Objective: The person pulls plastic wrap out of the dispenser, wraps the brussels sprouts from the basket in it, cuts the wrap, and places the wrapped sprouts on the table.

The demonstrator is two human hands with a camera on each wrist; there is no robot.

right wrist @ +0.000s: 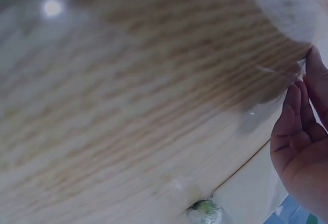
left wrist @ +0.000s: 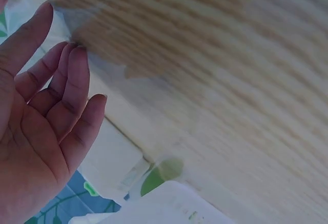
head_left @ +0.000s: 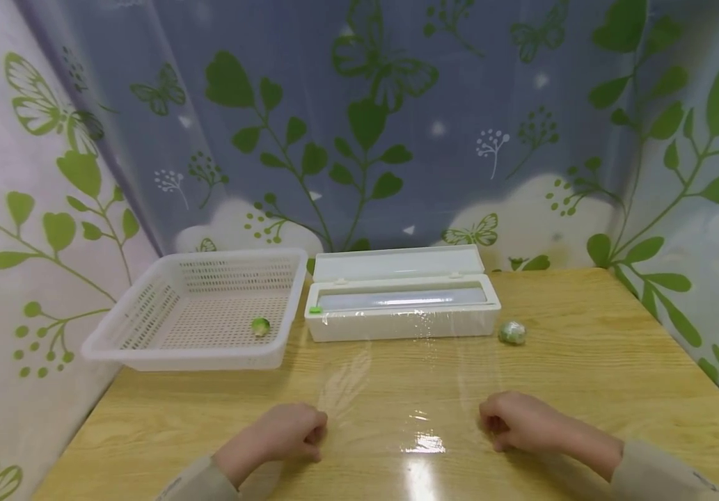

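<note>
A sheet of clear plastic wrap point(head_left: 390, 396) stretches from a white wrap dispenser point(head_left: 403, 327) toward the front of the table. My left hand point(head_left: 290, 431) holds the sheet near its front left corner, fingers bent. At the opposite corner, my right hand point(head_left: 522, 421) pinches the wrap between thumb and fingers, and the film bunches at the fingertips in the right wrist view. The dispenser's lid point(head_left: 397, 263) stands raised, showing the roll point(head_left: 403, 299) inside. Right of the box lies a small green ball wrapped in film point(head_left: 512, 332), apart from both hands.
A white perforated plastic basket point(head_left: 186, 360) stands at the left, with one small green vegetable like a Brussels sprout point(head_left: 261, 326) in it. A leaf-and-butterfly patterned curtain point(head_left: 372, 139) hangs behind the wooden table point(head_left: 585, 334) and along both sides.
</note>
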